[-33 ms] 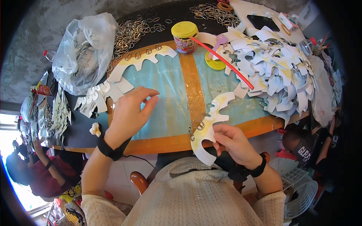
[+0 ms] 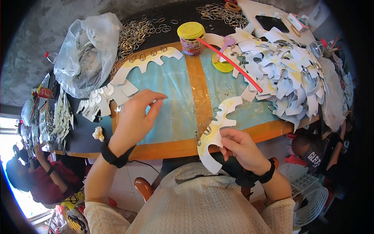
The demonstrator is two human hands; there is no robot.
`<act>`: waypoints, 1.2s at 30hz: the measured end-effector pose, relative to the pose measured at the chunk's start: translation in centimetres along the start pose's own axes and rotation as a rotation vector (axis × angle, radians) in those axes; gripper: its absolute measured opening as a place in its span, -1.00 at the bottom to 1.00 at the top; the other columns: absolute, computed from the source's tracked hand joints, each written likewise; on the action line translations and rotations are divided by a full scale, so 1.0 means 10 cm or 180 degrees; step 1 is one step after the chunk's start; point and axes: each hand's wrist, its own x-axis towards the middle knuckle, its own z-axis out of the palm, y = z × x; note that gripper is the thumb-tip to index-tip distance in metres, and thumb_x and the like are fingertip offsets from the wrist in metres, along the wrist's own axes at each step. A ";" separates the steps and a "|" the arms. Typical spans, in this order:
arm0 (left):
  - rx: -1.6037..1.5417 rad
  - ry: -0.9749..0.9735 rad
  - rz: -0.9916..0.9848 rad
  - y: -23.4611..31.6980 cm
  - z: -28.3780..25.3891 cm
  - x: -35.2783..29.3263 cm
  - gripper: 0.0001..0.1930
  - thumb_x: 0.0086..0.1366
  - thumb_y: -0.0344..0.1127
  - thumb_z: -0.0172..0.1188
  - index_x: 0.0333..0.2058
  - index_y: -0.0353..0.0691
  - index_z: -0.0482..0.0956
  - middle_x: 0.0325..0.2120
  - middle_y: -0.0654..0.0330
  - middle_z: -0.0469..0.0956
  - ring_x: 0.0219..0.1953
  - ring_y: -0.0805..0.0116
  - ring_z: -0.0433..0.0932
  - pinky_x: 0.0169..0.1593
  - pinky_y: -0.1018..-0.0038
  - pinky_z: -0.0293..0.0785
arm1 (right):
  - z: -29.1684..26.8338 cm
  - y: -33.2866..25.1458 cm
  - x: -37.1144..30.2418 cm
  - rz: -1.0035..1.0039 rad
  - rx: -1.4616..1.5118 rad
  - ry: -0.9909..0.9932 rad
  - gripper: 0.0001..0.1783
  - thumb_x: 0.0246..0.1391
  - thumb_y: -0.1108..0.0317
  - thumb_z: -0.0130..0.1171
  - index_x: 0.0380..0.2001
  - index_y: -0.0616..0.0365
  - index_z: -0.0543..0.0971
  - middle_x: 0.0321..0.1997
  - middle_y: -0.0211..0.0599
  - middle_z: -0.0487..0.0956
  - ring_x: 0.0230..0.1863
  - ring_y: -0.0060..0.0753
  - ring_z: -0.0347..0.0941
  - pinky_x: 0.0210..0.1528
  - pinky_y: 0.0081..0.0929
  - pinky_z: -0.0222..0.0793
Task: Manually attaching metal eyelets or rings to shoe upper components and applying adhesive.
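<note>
My right hand (image 2: pixel 242 147) pinches the edge of a curved white scalloped strip (image 2: pixel 213 134) with metal rings along its outer side and yellowish smears, probably glue. The strip's lower end juts past the table's front edge. Empty, my left hand (image 2: pixel 138 117) hovers over the left of the blue sheet, thumb and fingers apart. Beyond it lies a similar white strip (image 2: pixel 146 61), also set with rings. Close to my left hand, small white cut pieces with rounded tabs (image 2: pixel 102 100) overlap in a row.
Many white strips form a heap (image 2: pixel 282 74) at right. A red stick (image 2: pixel 230 64) leans from a yellow-lidded tub (image 2: pixel 191 38). Loose metal rings (image 2: pixel 136 37) and a clear plastic bag (image 2: pixel 87 54) are at back left. A phone (image 2: pixel 272 23) lies back right. Two people sit at the sides.
My left hand's fingertips have shifted slightly to the right. The strip's lower end in my right hand has dipped a little.
</note>
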 end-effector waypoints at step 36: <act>-0.4996 -0.1915 -0.1257 0.12 0.94 -0.30 -0.67 0.30 -0.38 0.03 0.03 -0.24 0.31 -0.11 0.31 0.45 -0.08 0.54 0.44 0.00 0.53 0.38 | 0.13 -0.05 0.03 -0.0905 -0.1406 0.0197 -0.88 0.05 0.60 0.08 -0.29 0.28 0.47 -0.39 -0.43 0.53 -0.41 -0.73 0.43 -0.36 -0.75 0.34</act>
